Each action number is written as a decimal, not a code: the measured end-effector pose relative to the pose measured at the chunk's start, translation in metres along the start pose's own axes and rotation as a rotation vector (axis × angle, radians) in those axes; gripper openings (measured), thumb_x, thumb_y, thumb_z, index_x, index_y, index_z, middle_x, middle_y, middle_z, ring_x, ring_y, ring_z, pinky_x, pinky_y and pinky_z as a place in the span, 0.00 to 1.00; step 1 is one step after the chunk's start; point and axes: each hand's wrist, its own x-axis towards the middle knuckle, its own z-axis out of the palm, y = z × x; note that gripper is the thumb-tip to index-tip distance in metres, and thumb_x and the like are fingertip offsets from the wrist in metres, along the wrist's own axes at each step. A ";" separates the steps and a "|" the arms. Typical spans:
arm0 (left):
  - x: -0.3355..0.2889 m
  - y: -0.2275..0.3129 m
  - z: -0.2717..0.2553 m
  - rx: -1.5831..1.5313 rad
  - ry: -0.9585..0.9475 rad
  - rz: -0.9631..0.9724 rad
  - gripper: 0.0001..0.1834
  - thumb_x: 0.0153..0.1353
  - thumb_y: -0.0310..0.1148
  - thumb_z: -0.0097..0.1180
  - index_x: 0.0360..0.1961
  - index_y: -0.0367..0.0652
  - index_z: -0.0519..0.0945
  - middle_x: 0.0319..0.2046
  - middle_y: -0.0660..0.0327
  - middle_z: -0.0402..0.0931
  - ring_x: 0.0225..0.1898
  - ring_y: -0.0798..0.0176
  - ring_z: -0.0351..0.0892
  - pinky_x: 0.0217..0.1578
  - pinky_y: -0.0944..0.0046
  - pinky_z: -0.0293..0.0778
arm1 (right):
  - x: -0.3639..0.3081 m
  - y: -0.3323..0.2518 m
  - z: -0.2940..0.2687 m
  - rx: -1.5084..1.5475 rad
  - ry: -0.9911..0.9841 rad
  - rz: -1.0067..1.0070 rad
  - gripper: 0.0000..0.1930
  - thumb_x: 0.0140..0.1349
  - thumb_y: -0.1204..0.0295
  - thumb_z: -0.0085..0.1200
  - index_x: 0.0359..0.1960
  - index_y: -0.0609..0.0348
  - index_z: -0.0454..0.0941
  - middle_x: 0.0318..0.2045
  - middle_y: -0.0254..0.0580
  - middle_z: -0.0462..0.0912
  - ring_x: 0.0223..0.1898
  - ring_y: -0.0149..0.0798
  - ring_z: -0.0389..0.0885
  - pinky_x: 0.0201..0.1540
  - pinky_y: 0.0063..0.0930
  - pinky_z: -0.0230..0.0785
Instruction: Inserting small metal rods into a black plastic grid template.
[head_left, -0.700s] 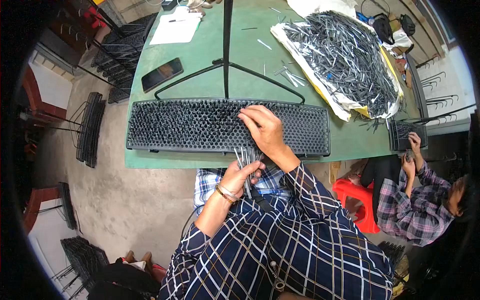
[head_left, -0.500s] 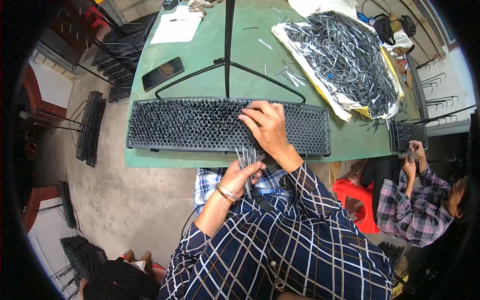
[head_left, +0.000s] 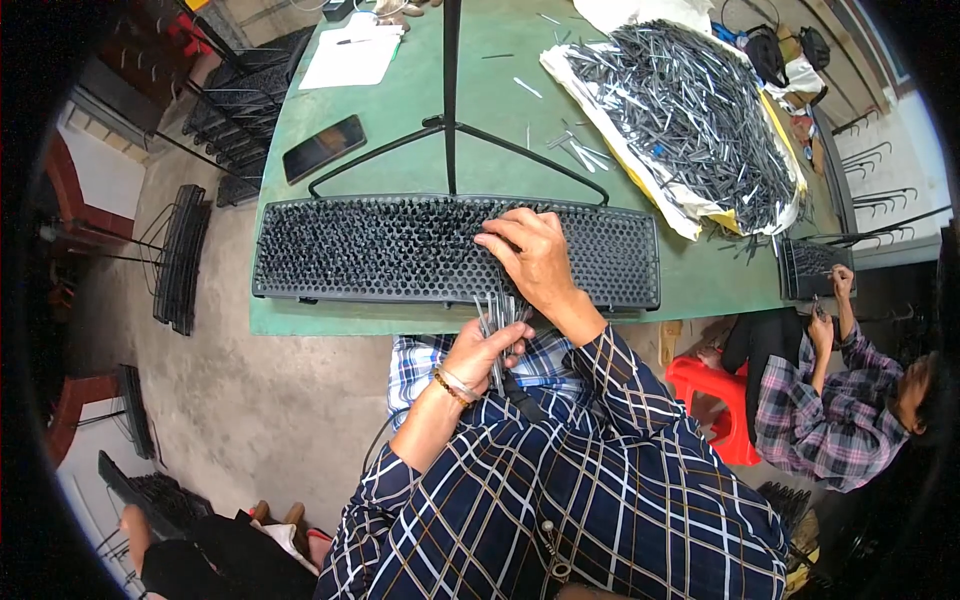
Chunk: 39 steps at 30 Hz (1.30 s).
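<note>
A long black perforated rack (head_left: 610, 262) lies along the near edge of the green table. Short dark pieces stand upright in its holes across the left and middle, while bare holes show on the right. My right hand (head_left: 537, 262) is over the middle of the rack, thumb and fingers pinched together at the holes; whatever is between the fingertips is too small to make out. Just below, in front of the rack's near edge, my left hand (head_left: 482, 352) is closed round a bunch of thin grey and black strips (head_left: 503, 310), their ends pointing up.
Behind the rack rises a black metal rod frame (head_left: 450, 110). A phone (head_left: 324, 150) and white paper (head_left: 350, 58) lie to the left. Far right, a white sack (head_left: 680, 222) holds a heap of strips (head_left: 690, 120). A co-worker (head_left: 835, 410) sits right, by a red stool (head_left: 715, 400).
My hands have barely moved. At the right, the co-worker's one hand has shifted toward a smaller rack. At lower left, another person has leaned and now reaches to a dark rack.
</note>
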 end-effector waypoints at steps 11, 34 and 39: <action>0.000 0.001 0.000 0.003 -0.012 -0.003 0.08 0.60 0.28 0.52 0.38 0.36 0.74 0.32 0.59 0.77 0.27 0.72 0.72 0.23 0.74 0.68 | -0.001 0.005 -0.001 -0.072 0.074 -0.014 0.06 0.50 0.72 0.60 0.29 0.58 0.81 0.29 0.37 0.79 0.29 0.39 0.74 0.35 0.30 0.62; 0.003 -0.004 0.004 0.013 -0.003 -0.038 0.12 0.60 0.28 0.52 0.45 0.36 0.73 0.37 0.56 0.78 0.32 0.68 0.76 0.28 0.72 0.74 | 0.004 0.009 -0.023 0.348 0.044 0.304 0.07 0.56 0.74 0.57 0.34 0.65 0.80 0.28 0.38 0.82 0.31 0.28 0.78 0.32 0.19 0.69; 0.000 0.000 0.008 -0.069 0.012 -0.069 0.12 0.59 0.26 0.52 0.45 0.36 0.72 0.40 0.52 0.77 0.39 0.62 0.79 0.38 0.63 0.79 | 0.004 0.016 -0.020 0.113 0.076 0.057 0.05 0.54 0.76 0.56 0.32 0.64 0.80 0.30 0.45 0.81 0.33 0.42 0.79 0.37 0.30 0.70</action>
